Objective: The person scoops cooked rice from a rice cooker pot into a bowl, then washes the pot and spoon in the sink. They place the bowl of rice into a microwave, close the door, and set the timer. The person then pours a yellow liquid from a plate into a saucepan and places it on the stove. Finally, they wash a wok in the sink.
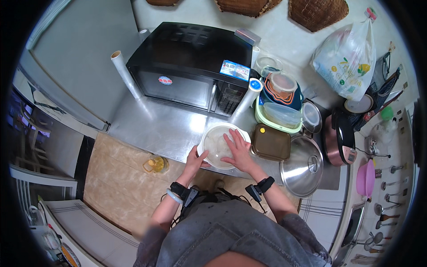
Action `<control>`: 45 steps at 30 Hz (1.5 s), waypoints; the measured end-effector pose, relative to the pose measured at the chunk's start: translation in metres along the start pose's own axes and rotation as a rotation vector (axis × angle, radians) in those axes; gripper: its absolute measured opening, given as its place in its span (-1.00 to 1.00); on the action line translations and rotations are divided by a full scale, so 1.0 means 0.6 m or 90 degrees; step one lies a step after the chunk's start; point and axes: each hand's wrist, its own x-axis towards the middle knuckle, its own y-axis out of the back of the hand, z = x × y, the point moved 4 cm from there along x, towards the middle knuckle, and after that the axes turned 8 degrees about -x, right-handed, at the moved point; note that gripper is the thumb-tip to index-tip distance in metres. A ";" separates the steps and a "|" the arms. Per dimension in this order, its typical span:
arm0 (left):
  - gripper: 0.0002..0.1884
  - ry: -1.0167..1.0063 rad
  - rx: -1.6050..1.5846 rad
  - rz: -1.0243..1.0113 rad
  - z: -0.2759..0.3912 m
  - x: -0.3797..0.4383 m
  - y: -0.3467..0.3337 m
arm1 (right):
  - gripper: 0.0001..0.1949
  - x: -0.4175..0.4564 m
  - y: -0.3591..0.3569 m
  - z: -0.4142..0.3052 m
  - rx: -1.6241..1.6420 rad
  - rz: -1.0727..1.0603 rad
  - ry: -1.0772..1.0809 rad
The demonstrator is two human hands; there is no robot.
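Observation:
A round white container with a translucent lid point(213, 147) rests near the front edge of a stainless steel counter, below the microwave. My left hand point(195, 160) holds its left rim, thumb over the edge of the lid. Spread across the right part of the lid are the fingers of my right hand point(238, 150), palm down. Both wrists wear black straps with small devices. What is inside the container cannot be made out.
A black microwave point(193, 66) stands behind, with film rolls point(126, 76) beside it. Close on the right are a brown lidded box point(271, 142), a green basket point(278, 125) of containers, a steel lid point(303, 167) and a rice cooker point(338, 138). An oil bottle point(157, 164) stands on the floor.

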 end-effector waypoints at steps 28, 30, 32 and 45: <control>-0.77 0.092 -0.029 0.038 -0.006 0.029 0.023 | -0.47 -0.261 -0.046 0.195 0.954 0.212 -0.933; -0.76 0.096 -0.028 0.042 -0.008 0.029 0.018 | -0.49 -0.250 -0.068 0.212 1.065 0.277 -0.931; -0.75 0.093 -0.033 0.051 -0.010 0.025 0.004 | -0.51 -0.240 -0.105 0.237 1.073 0.313 -0.918; -0.77 0.101 -0.052 0.047 -0.009 0.023 -0.005 | -0.69 -0.287 -0.004 0.213 0.924 0.406 -0.898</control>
